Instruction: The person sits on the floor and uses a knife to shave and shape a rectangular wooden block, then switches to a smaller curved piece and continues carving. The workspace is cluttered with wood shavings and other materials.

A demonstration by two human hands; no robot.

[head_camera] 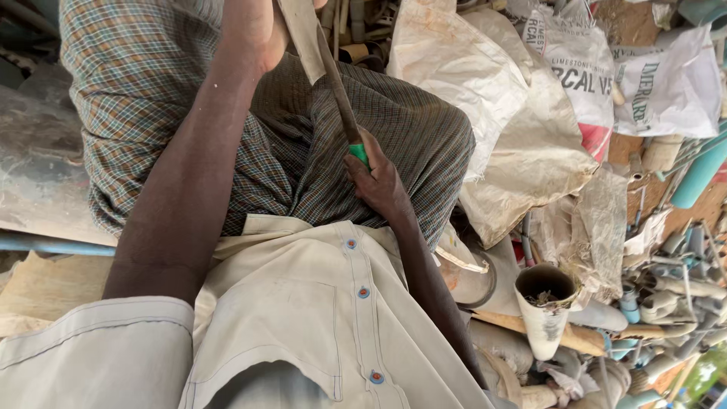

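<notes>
Nearest the camera is the person's pale buttoned shirt (pixel 318 318), and below it a checked cloth (pixel 394 144) wrapped over the knees. The right hand (pixel 376 178) is closed around the green-ended handle of a long thin tool (pixel 337 83), which runs up and away across the lap. The left hand (pixel 257 30) is raised at the top of the view, closed on a flat pale strip (pixel 301 38) that crosses the tool's upper end; the fingertips are cut off by the frame edge. The tool lies against the strip, so the work on it looks under way, but no finished cut or mark shows, and how much remains cannot be told.

Further right, a white tube-like vessel (pixel 544 307) stands open with dark scraps inside. Beyond it lie grey and blue pipe offcuts (pixel 681 288). Farthest back, crumpled white sacks (pixel 500 91) are heaped; their contents are hidden.
</notes>
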